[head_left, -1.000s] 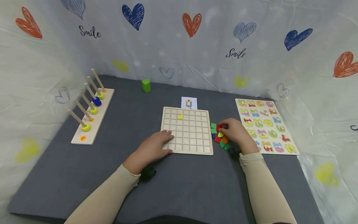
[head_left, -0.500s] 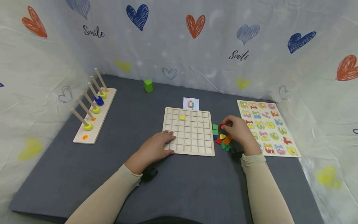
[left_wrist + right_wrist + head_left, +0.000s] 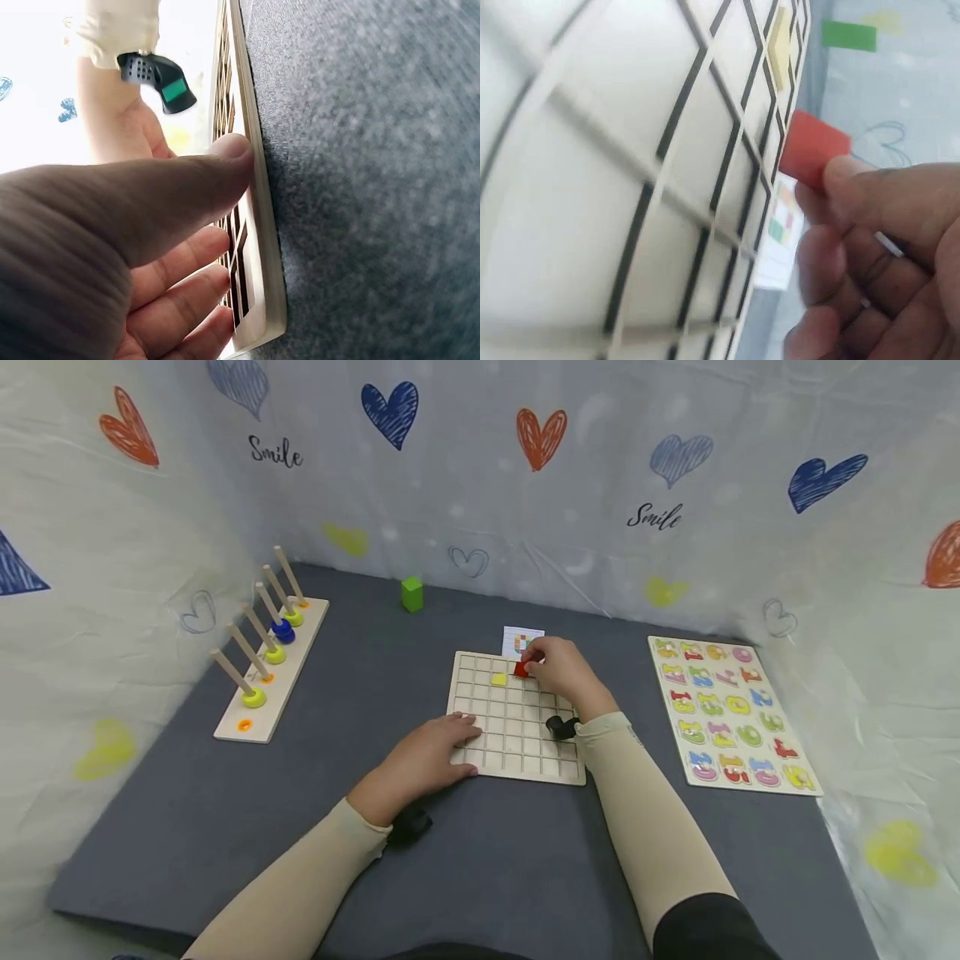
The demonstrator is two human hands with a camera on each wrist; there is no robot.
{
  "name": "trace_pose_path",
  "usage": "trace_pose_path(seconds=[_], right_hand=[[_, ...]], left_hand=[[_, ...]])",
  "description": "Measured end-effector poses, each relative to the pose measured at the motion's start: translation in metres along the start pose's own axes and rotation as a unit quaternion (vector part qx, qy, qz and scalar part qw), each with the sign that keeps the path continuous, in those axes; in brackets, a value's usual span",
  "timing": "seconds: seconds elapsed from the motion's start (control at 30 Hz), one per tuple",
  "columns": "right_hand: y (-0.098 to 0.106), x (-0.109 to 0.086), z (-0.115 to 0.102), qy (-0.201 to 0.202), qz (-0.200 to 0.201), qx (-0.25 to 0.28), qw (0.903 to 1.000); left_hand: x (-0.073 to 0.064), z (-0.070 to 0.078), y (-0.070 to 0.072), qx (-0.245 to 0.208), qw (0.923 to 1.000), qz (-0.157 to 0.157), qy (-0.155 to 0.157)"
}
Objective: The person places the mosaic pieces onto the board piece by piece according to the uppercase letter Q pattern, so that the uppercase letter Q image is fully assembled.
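A wooden grid board lies flat in the middle of the table. One yellow tile sits in a cell of its upper rows. My left hand rests on the board's near left corner, its thumb against the edge and its fingers touching the grid. Over the board's far edge, my right hand pinches a red square tile between thumb and fingers. In the right wrist view this tile is tilted close to the grid. A pattern card lies behind the board, partly covered by the right hand.
A peg board with rings stands at the left. A green block is at the back. To the right lies a puzzle board of colourful pieces. My right forearm hides where the loose tiles lay.
My right hand has picked the red tile from the loose pile and carried it left and away from me to the board's far edge. The left hand stays on the board. The view has shifted slightly.
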State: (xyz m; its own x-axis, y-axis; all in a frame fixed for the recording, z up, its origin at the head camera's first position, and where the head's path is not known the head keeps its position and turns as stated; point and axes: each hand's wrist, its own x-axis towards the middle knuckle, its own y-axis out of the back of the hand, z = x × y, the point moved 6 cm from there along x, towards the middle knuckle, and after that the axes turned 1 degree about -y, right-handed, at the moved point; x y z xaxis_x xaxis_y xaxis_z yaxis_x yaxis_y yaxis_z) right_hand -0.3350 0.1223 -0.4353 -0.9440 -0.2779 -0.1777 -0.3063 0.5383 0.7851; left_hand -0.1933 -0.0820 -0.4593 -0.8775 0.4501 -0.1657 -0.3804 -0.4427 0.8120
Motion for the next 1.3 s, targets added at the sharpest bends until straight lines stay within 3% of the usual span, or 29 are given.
trace_pose_path(seconds=[0.13, 0.5, 0.93, 1.13, 1.3], right_hand=[[-0.008, 0.005, 0.001, -0.017, -0.012, -0.001, 0.9998], [-0.015, 0.008, -0.001, -0.015, -0.039, -0.023, 0.9989], [-0.02, 0.006, 0.006, -0.005, -0.037, -0.011, 0.9992], [0.001, -0.011, 0.016, -0.007, -0.015, 0.013, 0.9998], [0.035, -0.038, 0.044, -0.027, 0.016, 0.008, 0.9995]], left_hand=[[0.0, 0.001, -0.002, -0.002, 1.0, -0.003, 0.002], [-0.001, 0.003, 0.001, -0.001, 1.0, 0.0, 0.001], [0.002, 0.001, -0.002, 0.007, 1.0, -0.001, 0.001], [0.003, 0.001, -0.004, 0.013, 0.9999, 0.002, -0.009], [-0.001, -0.001, -0.002, 0.011, 0.9999, 0.005, -0.009]])
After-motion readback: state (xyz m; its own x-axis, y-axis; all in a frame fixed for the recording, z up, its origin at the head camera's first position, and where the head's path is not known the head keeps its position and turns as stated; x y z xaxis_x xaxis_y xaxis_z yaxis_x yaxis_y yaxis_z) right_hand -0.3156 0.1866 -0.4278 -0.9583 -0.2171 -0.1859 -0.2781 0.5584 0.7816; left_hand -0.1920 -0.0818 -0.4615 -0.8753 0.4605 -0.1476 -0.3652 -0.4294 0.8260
